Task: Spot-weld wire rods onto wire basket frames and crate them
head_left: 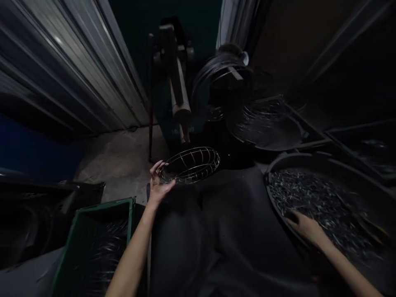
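Note:
My left hand (pixel 159 185) is closed on the near-left rim of a round, shallow wire basket (pixel 201 163), with the thumb and fingers on either side of the wire. The basket is tilted and held up in front of a machine's arm. On the right, my right hand (pixel 305 227) is at the inner left side of a dark round tub (pixel 272 194). Its fingers are curled down over many short metal wire pieces (pixel 303 192). Shadow darkens the fingertips, so what they grip cannot be made out.
A machine with a long arm (pixel 179 90) stands ahead. Behind it to the right are a wire coil (pixel 213 66) and a second round tub (pixel 269 140) with wire rings. At lower left is a green crate (pixel 71 235) holding thin metal parts. Dark cloth (pixel 222 227) covers my lap.

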`<state>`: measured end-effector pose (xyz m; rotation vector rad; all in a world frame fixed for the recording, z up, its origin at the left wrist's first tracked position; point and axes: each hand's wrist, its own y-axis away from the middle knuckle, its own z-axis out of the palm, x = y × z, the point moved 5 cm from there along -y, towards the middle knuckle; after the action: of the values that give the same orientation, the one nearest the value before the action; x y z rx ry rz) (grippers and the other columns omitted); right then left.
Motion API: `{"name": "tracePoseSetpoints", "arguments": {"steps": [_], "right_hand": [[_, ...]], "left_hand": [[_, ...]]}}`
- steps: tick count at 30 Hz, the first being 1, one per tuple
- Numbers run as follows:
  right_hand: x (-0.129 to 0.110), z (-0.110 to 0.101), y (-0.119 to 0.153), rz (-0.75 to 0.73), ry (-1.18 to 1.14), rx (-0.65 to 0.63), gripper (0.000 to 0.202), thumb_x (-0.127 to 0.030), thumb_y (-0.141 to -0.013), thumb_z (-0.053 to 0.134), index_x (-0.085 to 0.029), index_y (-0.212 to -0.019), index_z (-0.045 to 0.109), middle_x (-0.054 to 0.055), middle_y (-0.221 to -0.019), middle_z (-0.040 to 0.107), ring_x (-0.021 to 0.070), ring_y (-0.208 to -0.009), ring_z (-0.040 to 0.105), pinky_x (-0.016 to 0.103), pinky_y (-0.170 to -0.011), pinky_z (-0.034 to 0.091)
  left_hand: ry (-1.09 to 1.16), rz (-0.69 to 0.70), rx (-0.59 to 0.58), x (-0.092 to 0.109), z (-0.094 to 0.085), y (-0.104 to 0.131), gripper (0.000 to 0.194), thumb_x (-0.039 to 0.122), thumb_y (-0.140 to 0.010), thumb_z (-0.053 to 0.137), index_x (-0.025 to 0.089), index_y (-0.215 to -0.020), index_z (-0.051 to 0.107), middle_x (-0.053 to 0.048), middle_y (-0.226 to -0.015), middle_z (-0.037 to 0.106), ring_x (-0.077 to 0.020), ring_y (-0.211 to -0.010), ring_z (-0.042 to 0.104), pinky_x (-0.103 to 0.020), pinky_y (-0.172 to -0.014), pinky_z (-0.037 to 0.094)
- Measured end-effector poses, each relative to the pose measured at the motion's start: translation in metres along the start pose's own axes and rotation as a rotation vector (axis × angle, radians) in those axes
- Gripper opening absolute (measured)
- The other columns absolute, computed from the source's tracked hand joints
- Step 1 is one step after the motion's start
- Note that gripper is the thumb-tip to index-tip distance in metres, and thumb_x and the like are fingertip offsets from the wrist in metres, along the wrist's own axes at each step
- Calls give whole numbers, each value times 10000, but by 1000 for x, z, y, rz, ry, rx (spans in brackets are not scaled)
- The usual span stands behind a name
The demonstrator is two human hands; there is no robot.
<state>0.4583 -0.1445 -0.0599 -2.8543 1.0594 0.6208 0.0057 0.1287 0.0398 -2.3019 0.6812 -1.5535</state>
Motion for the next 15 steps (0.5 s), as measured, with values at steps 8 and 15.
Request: {"name": "tracePoseSetpoints", "arguments": {"steps": [8,15], "right_hand": [[-13,-46,19,243,-346,364,231,-478,-722,646,-292,-761,515,103,-650,613,269,-561,607,412,-514,429],[-113,-26,32,-58,-927,109,328,-482,-745,687,-214,-923,622,41,-767,703,212,-667,676,334,-596,541]], "left_hand": [[-54,-127,-80,10,3,6,577,313,-731,702,205,-1249,472,-96,-1187,582,-195,-1108,594,-351,-950,493],[-94,-63,-75,29,11,-5,608,311,-711,724,213,-1258,478,-83,-1197,593,-202,-1098,599,-367,-953,491]]}}
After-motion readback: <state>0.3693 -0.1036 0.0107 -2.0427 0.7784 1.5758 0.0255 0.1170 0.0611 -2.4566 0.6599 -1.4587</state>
